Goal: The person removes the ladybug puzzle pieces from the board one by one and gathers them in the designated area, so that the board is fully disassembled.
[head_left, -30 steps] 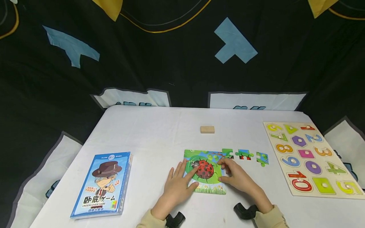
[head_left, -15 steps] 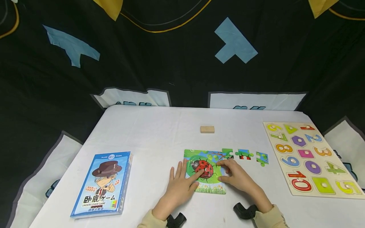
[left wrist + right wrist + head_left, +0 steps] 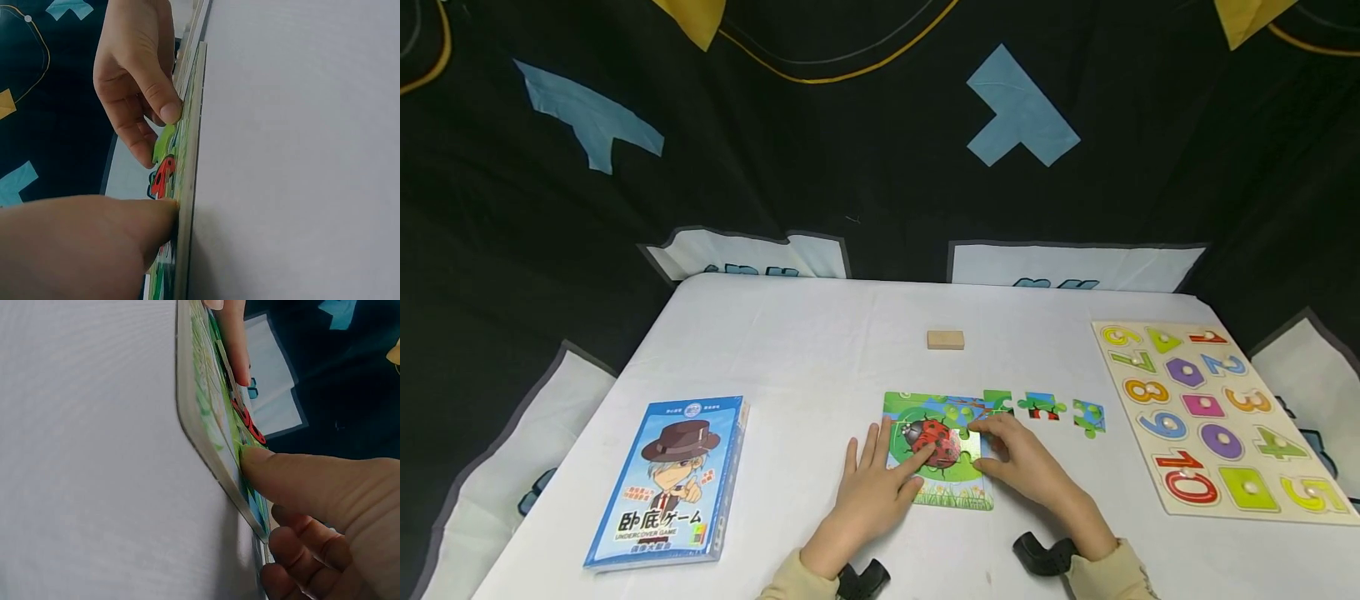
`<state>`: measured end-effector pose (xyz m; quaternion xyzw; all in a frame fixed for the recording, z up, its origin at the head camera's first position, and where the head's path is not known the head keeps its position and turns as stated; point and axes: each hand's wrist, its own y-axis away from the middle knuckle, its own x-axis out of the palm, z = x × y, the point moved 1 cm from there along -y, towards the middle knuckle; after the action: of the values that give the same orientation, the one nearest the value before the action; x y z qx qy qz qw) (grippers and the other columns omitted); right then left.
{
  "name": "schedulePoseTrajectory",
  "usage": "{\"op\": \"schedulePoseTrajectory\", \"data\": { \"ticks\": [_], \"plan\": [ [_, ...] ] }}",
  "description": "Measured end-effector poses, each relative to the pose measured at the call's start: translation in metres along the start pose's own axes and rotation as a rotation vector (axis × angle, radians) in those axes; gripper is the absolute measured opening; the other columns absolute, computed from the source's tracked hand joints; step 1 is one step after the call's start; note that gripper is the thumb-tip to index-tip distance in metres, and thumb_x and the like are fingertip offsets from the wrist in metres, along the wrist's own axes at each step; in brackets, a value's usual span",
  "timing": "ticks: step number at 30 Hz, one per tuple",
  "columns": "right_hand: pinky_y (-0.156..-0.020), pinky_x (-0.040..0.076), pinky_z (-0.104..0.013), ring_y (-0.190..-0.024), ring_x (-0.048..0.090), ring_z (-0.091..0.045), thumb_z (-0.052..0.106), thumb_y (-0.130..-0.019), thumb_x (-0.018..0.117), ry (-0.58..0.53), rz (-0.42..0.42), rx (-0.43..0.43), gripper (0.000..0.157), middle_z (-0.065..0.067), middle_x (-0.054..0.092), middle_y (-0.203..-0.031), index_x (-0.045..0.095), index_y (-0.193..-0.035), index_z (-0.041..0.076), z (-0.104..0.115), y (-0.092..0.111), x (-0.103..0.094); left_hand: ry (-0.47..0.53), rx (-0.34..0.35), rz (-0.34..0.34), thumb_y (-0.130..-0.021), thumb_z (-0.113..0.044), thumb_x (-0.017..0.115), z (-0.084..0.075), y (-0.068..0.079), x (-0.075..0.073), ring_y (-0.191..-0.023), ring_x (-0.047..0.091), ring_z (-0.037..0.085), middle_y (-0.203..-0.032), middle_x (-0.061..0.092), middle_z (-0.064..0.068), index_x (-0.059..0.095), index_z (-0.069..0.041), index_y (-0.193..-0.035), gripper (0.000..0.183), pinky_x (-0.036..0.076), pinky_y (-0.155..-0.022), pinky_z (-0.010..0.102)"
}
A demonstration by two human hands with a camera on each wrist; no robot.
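Note:
A ladybug jigsaw puzzle (image 3: 955,497) in a thin tray lies flat on the white table. My left hand (image 3: 868,497) rests on its left part, fingers spread and fairly straight, index fingertip on the ladybug. At the puzzle's right side, my right hand (image 3: 1026,462) pinches a green puzzle piece (image 3: 164,140) between thumb and fingers. That piece looks tilted up from the puzzle in the left wrist view, and it catches the light in the head view. Three loose puzzle pieces (image 3: 1042,407) lie by the upper right corner, one touching or overlapping the tray.
A small wooden block (image 3: 945,340) lies beyond the puzzle. To the left is a blue boxed card game (image 3: 666,483); to the right, a wooden number and shape board (image 3: 1225,425). A black patterned cloth (image 3: 880,167) hangs behind the table.
My left index finger has slid right across the ladybug, with the hand shifting slightly. The piece at my right fingers now tilts and shines. The loose pieces stay where they were.

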<state>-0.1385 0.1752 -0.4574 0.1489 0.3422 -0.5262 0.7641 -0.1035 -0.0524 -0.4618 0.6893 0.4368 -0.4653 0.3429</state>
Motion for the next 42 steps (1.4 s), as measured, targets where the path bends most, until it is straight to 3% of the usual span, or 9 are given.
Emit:
{"op": "schedulePoseTrajectory", "data": {
  "ticks": [7, 11, 15, 17, 22, 26, 30, 36, 42],
  "plan": [
    [-0.069, 0.046, -0.026, -0.082, 0.049, -0.012, 0.008, -0.076, 0.073, 0.029, 0.009, 0.006, 0.042, -0.003, 0.052, -0.105, 0.058, -0.115, 0.004, -0.002, 0.002, -0.001, -0.019, -0.001, 0.0, -0.096, -0.038, 0.036, -0.003, -0.001, 0.002, -0.134, 0.003, 0.038, -0.148, 0.005, 0.023, 0.036, -0.039, -0.138, 0.041, 0.003, -0.102, 0.058],
    [-0.065, 0.044, -0.025, -0.077, 0.048, -0.012, 0.009, -0.077, 0.072, 0.167, -0.005, -0.057, 0.042, -0.004, 0.053, -0.107, 0.058, -0.116, 0.003, 0.0, 0.002, -0.004, -0.021, -0.006, -0.003, -0.097, -0.036, 0.034, -0.006, 0.0, 0.002, -0.134, 0.002, 0.038, -0.147, 0.004, 0.023, 0.036, -0.038, -0.138, 0.041, 0.003, -0.102, 0.058],
    [-0.068, 0.044, -0.031, -0.08, 0.05, -0.012, 0.009, -0.075, 0.074, 0.31, -0.077, -0.133, 0.045, -0.007, 0.054, -0.112, 0.058, -0.116, 0.002, 0.003, 0.004, -0.01, -0.018, -0.015, -0.004, -0.097, -0.034, 0.032, -0.008, 0.0, 0.001, -0.134, 0.001, 0.038, -0.148, 0.004, 0.023, 0.036, -0.039, -0.138, 0.041, 0.002, -0.102, 0.058],
    [-0.068, 0.043, -0.033, -0.08, 0.049, -0.013, 0.009, -0.076, 0.073, 0.302, -0.102, -0.132, 0.045, -0.007, 0.053, -0.112, 0.057, -0.117, 0.002, 0.002, 0.009, -0.017, -0.01, -0.018, -0.004, -0.097, -0.034, 0.031, -0.008, 0.0, 0.001, -0.134, 0.001, 0.038, -0.148, 0.004, 0.022, 0.035, -0.039, -0.138, 0.041, 0.002, -0.102, 0.058],
    [-0.063, 0.041, -0.029, -0.077, 0.045, -0.013, 0.005, -0.08, 0.067, 0.211, -0.155, -0.018, 0.043, -0.009, 0.049, -0.109, 0.053, -0.121, 0.002, -0.008, 0.032, -0.046, -0.005, -0.02, -0.002, -0.097, -0.035, 0.03, -0.008, 0.001, 0.002, -0.134, 0.0, 0.038, -0.148, 0.003, 0.022, 0.034, -0.04, -0.138, 0.041, 0.001, -0.102, 0.058],
    [-0.056, 0.037, -0.025, -0.072, 0.04, -0.014, 0.004, -0.083, 0.064, 0.229, -0.214, 0.119, 0.041, -0.013, 0.048, -0.102, 0.051, -0.122, 0.0, -0.017, 0.053, -0.079, -0.011, -0.02, -0.001, -0.097, -0.037, 0.033, -0.005, 0.003, 0.002, -0.134, -0.001, 0.038, -0.148, 0.001, 0.022, 0.032, -0.041, -0.139, 0.042, 0.0, -0.102, 0.058],
    [-0.051, 0.032, -0.024, -0.068, 0.037, -0.016, 0.003, -0.083, 0.063, 0.252, -0.183, 0.229, 0.041, -0.014, 0.048, -0.097, 0.049, -0.121, -0.003, -0.024, 0.067, -0.101, -0.006, -0.025, 0.002, -0.096, -0.038, 0.035, -0.002, 0.004, 0.0, -0.134, -0.002, 0.038, -0.148, 0.0, 0.022, 0.032, -0.04, -0.139, 0.043, -0.001, -0.102, 0.058],
    [-0.054, 0.037, -0.027, -0.07, 0.041, -0.018, 0.003, -0.082, 0.063, 0.249, -0.033, 0.33, 0.041, -0.01, 0.05, -0.09, 0.05, -0.119, -0.008, -0.038, 0.072, -0.102, -0.002, -0.022, 0.008, -0.096, -0.037, 0.034, -0.002, 0.004, 0.0, -0.134, -0.001, 0.038, -0.148, -0.001, 0.023, 0.034, -0.038, -0.139, 0.042, -0.001, -0.102, 0.058],
    [-0.058, 0.039, -0.032, -0.073, 0.042, -0.021, 0.002, -0.081, 0.063, 0.269, -0.015, 0.381, 0.041, -0.008, 0.047, -0.085, 0.05, -0.118, -0.008, -0.047, 0.07, -0.095, 0.007, -0.002, 0.008, -0.097, -0.037, 0.035, -0.003, 0.002, 0.0, -0.134, 0.0, 0.039, -0.147, 0.0, 0.024, 0.035, -0.036, -0.139, 0.042, 0.0, -0.101, 0.058]
  ]
}}
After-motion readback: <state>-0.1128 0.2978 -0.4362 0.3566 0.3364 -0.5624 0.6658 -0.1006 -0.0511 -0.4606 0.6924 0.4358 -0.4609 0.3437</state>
